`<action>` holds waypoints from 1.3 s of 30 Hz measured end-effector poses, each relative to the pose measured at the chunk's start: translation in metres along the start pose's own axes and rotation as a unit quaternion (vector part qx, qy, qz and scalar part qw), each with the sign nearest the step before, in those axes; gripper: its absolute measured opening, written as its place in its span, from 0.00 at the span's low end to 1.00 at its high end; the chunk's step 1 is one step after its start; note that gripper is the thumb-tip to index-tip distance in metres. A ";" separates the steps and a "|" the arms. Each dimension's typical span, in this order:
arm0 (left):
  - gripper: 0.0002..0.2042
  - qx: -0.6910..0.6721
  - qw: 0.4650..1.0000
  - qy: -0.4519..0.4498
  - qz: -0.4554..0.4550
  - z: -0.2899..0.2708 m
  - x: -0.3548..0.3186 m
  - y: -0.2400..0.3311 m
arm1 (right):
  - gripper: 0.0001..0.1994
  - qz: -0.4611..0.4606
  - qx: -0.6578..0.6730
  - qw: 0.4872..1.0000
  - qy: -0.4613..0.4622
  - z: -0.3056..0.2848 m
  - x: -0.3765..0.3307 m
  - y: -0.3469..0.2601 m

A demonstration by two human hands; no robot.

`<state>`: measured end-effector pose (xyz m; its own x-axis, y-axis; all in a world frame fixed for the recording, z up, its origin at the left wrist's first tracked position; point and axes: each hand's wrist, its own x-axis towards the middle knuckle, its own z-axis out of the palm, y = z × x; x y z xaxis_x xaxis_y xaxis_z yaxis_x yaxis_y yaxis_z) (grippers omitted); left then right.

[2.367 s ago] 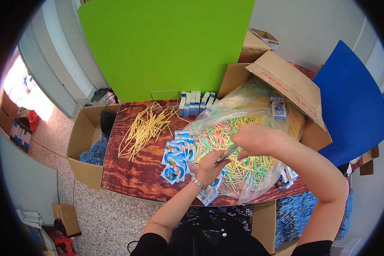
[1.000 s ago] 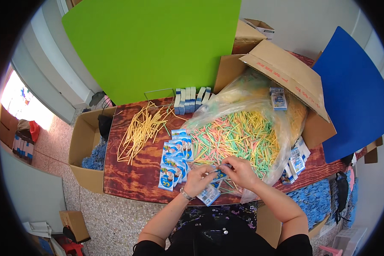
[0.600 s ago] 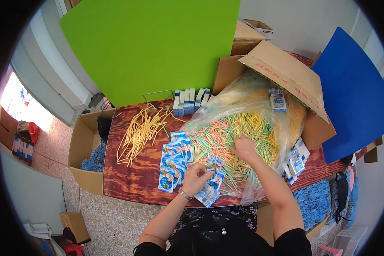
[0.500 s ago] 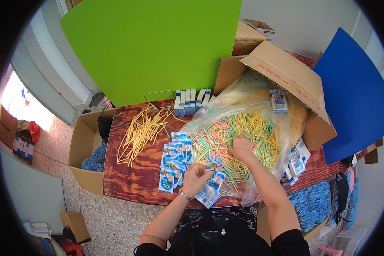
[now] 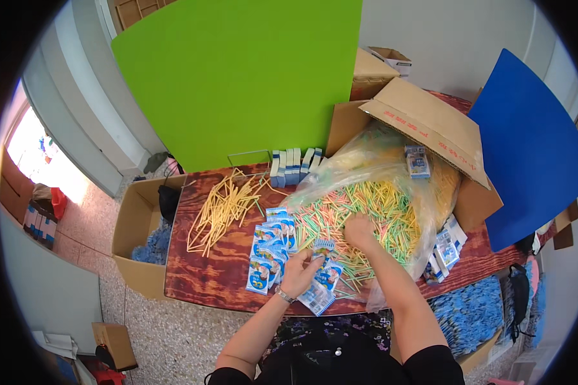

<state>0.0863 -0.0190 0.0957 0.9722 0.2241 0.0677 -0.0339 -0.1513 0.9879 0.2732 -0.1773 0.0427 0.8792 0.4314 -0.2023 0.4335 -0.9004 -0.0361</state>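
A: Where did we find the blue-and-white packet (image 5: 324,246)?

B: We found it in the lower middle of the frame, at the left hand (image 5: 298,274). The thumb and fingers of this hand were pinching it, over other packets (image 5: 330,274) on the counter (image 5: 205,279).

A: And which way did it point, as we saw it?

B: Its upper end pointed to the top of the frame, leaning a little to the right. The long axis seemed to run the same way, but the thumb covered the lower part for us.

A: Which hand was nearer to the coloured sticks (image 5: 321,215)?

B: The right hand (image 5: 361,232). It was among them, above and to the right of the packet. Its fingertips were hidden from us, so we could not tell whether they were spread or pinching.

A: Did the sticks share one long axis?

B: No, we saw them crossing in many directions, in front of the clear plastic bag (image 5: 426,205) and partly inside it.
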 end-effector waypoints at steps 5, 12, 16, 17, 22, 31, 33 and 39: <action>0.14 0.039 0.999 0.026 0.000 -0.009 -0.005 -0.003 | 0.15 -0.010 0.080 0.997 0.006 -0.033 -0.010 0.025; 0.14 0.063 0.997 0.048 0.020 0.001 0.000 0.003 | 0.10 -0.073 0.650 0.741 -0.153 -0.067 -0.038 0.064; 0.13 0.101 0.992 0.061 0.032 0.003 0.005 -0.002 | 0.11 -0.048 0.672 0.714 -0.193 -0.094 -0.061 0.054; 0.13 0.108 0.990 0.068 0.065 0.004 0.007 -0.002 | 0.11 -0.046 0.671 0.713 -0.196 -0.106 -0.067 0.053; 0.14 0.138 0.979 0.087 0.123 0.006 0.010 0.003 | 0.12 -0.178 0.357 0.890 -0.219 -0.182 -0.093 0.022; 0.14 0.192 0.947 0.110 0.233 0.009 0.015 0.012 | 0.12 -0.331 0.096 0.937 -0.051 -0.194 -0.094 0.004; 0.14 0.201 0.941 0.114 0.248 0.008 0.014 0.013 | 0.12 -0.339 0.079 0.936 -0.052 -0.194 -0.093 0.001; 0.15 0.212 0.931 0.124 0.269 0.005 0.015 0.016 | 0.11 -0.333 0.024 0.936 -0.110 -0.206 -0.093 -0.007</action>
<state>0.1010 -0.0229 0.1120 0.7558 0.2129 0.6192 -0.3561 -0.6599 0.6615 0.2290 -0.1997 0.2633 0.3536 0.8806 -0.3155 0.8566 -0.4404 -0.2688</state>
